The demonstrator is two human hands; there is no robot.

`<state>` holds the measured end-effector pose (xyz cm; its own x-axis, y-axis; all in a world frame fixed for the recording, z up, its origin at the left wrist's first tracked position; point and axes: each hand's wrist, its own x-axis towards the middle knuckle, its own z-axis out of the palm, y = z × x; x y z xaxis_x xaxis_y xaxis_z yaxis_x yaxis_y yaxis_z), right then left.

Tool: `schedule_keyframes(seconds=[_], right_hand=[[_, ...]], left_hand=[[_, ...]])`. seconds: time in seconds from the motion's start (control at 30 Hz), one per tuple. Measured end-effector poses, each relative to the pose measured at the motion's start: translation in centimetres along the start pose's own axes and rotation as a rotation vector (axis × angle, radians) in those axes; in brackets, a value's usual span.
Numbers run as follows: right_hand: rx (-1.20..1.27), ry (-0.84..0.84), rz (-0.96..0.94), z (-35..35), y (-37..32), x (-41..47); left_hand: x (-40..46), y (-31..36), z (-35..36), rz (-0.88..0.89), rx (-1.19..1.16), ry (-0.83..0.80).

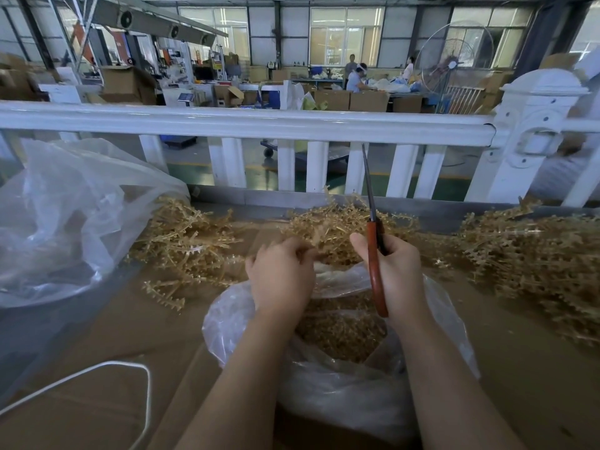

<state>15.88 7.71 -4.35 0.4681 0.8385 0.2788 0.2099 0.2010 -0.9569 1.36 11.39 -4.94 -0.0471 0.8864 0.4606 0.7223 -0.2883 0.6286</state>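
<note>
My right hand grips a pair of orange-handled scissors, blades closed and pointing up towards the fence. My left hand has its fingers curled round a tan plastic sprig at the near edge of the middle pile. Both hands hover over a clear plastic bag that is open and holds many small tan pieces.
More tan sprigs lie in a left pile and a big right pile on the cardboard-covered table. A large clear bag sits far left, a white cord near left. A white fence borders the table's far edge.
</note>
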Motion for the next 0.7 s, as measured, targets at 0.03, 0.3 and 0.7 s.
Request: schedule_keyframes(seconds=[0.03, 0.3, 0.7], right_hand=[[0.003, 0.002, 0.008, 0.0, -0.1, 0.0], [0.032, 0.007, 0.041, -0.1, -0.3, 0.0], [0.316, -0.128, 0.081, -0.7, -0.9, -0.3]], left_hand=[[0.3, 0.2, -0.4, -0.085, -0.205, 0.009], [1.1, 0.9, -3.9, -0.195, -1.329, -0.367], [1.4, 0.2, -5.3, -0.196, -1.288, -0.411]])
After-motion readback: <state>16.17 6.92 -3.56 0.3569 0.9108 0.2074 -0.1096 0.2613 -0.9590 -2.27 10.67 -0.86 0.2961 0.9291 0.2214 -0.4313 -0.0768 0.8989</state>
